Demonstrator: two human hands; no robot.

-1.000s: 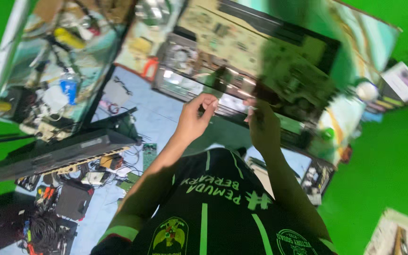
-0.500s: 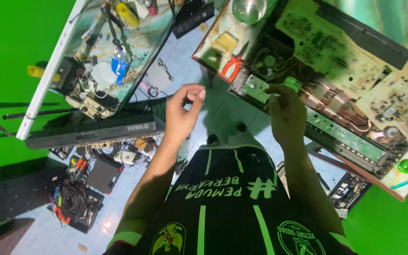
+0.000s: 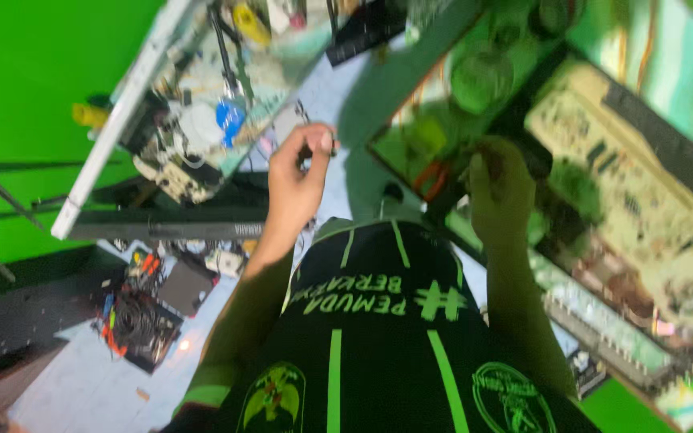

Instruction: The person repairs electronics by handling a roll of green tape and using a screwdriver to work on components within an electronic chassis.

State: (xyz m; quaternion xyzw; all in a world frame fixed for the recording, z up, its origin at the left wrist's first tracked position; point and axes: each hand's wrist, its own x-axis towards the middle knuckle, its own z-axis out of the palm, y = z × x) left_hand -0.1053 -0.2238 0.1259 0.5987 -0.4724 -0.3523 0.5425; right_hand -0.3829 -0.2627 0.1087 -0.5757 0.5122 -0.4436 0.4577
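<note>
My left hand (image 3: 301, 175) is raised over the pale blue floor, thumb and forefinger pinched together; blur hides whether anything tiny sits between them. My right hand (image 3: 500, 191) is curled on a dark bar at the near corner of a large open electronics chassis (image 3: 603, 321), which holds beige circuit boards (image 3: 603, 136). Orange-handled pliers (image 3: 429, 176) lie inside the chassis, just left of my right hand. My black shirt with green stripes (image 3: 378, 353) fills the lower middle.
A second open unit with a white rim (image 3: 114, 136) lies at the upper left, full of wires, a blue part (image 3: 228, 116) and a yellow part (image 3: 250, 16). A flat black device (image 3: 162, 228) lies below it. A black box of cables (image 3: 138, 321) sits lower left. Green walls surround.
The view has swung and closed in. My left hand has risen and stayed pinched. My right hand has moved from the chassis's front edge up to its dark corner bar.
</note>
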